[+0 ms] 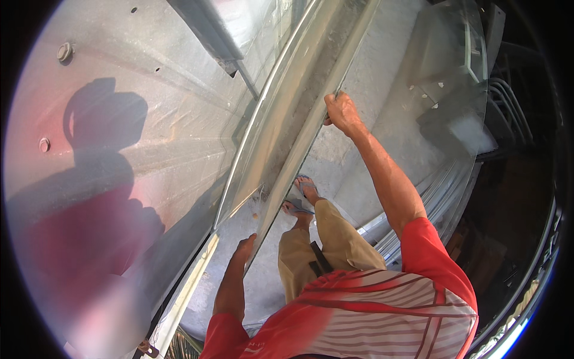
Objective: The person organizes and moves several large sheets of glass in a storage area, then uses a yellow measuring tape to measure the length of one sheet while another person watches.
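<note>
A long sheet of clear glass [299, 140] stands on edge in front of me, slanting from the top of the view down toward my left. My right hand [342, 112] is closed around its near edge, about halfway along, with the arm stretched out. Lower down on the same edge, my left hand [243, 248] holds the sheet, its fingers partly hidden by the hand and the glass. Just beyond, a pale-edged glass pane [254, 128] leans by the metal wall.
A shiny metal sheet wall [119, 48] with bolts fills the left side and carries my shadow. More glass [442, 66] leans at the right, near several metal bars [388, 239] and curved dark tubes [508, 102]. My sandalled feet [306, 188] stand on the concrete floor [335, 143].
</note>
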Demonstrator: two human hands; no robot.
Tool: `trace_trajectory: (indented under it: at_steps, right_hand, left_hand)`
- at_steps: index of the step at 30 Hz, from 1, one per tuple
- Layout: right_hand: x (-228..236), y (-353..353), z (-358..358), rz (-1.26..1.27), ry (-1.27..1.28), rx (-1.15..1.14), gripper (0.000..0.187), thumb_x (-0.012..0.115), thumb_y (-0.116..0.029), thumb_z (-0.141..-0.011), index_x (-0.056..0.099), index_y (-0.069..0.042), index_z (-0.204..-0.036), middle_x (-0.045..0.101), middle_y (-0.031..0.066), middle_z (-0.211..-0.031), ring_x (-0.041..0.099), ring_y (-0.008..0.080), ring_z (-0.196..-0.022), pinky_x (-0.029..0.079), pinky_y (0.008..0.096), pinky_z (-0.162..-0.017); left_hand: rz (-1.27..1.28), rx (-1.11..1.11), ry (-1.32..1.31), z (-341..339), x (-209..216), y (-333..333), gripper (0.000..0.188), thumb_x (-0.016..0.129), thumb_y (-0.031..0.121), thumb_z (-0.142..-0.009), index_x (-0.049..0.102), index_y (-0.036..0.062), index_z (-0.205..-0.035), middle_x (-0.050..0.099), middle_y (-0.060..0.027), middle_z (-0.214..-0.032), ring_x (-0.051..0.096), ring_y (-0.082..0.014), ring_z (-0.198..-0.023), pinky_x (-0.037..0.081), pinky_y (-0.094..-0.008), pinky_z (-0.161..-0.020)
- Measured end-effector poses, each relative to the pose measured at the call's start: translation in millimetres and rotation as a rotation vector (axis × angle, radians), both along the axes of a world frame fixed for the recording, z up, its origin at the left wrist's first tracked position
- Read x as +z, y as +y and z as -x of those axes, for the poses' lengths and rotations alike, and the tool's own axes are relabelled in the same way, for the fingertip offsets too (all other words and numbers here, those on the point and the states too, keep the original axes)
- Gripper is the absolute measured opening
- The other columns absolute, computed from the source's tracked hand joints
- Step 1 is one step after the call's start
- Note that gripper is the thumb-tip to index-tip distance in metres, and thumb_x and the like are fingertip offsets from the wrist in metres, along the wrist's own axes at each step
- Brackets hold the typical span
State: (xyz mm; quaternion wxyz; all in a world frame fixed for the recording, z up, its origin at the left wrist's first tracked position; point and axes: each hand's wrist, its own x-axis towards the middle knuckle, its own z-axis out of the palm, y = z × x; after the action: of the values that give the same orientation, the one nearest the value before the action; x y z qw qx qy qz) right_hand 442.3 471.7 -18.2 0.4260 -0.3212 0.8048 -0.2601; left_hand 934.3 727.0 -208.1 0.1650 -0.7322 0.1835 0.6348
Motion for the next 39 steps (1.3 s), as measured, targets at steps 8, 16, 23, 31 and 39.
trace_trajectory:
  at_steps: [8,16,23,31,39]
  right_hand:
    - [-9,26,-13,0.079,-0.064,-0.029,0.076,0.048,-0.040,-0.089,0.028,0.018,-0.133,0.060,0.0297,-0.099,0.068,0.0317,-0.078,0.057,0.0386,-0.066]
    - [6,141,-150,0.168,-0.191,0.011,0.097,0.059,-0.049,-0.087,0.007,0.009,-0.144,0.022,0.0347,-0.142,0.029,0.0440,-0.133,0.038,0.0510,-0.103]
    - [-15,137,-185,0.379,-0.060,-0.190,0.076,0.050,-0.010,-0.087,0.003,0.011,-0.142,0.017,0.0388,-0.141,0.019,0.0493,-0.135,0.024,0.0496,-0.111]
    - [-9,147,-169,0.341,-0.003,-0.211,0.068,0.042,0.001,-0.080,0.011,0.017,-0.139,0.028,0.0417,-0.136,0.035,0.0499,-0.127,0.032,0.0448,-0.106]
    - [10,172,-144,0.216,-0.103,-0.233,0.071,0.046,0.000,-0.078,0.012,0.015,-0.139,0.042,0.0409,-0.125,0.054,0.0497,-0.103,0.046,0.0472,-0.087]
  left_hand:
    - [-0.192,0.240,0.032,-2,33,-21,0.048,0.053,0.051,-0.089,0.055,0.0043,-0.080,0.050,-0.0059,-0.060,0.042,-0.0126,-0.042,0.036,-0.0257,-0.037]
    - [-0.283,0.354,0.051,-5,21,-28,0.048,0.056,0.055,-0.087,0.050,0.0078,-0.082,0.047,-0.0036,-0.058,0.040,-0.0105,-0.041,0.033,-0.0231,-0.034]
    - [-0.244,0.263,0.023,9,12,-17,0.053,0.050,0.061,-0.087,0.044,0.0106,-0.070,0.043,-0.0036,-0.051,0.039,-0.0145,-0.037,0.034,-0.0261,-0.032]
    - [-0.430,0.401,0.013,18,15,-3,0.060,0.046,0.066,-0.087,0.038,0.0101,-0.066,0.038,-0.0020,-0.051,0.034,-0.0129,-0.037,0.030,-0.0246,-0.033]
    - [-0.419,0.481,-0.087,32,19,22,0.057,0.042,0.062,-0.091,0.041,0.0074,-0.074,0.033,-0.0017,-0.051,0.032,-0.0131,-0.038,0.027,-0.0273,-0.034]
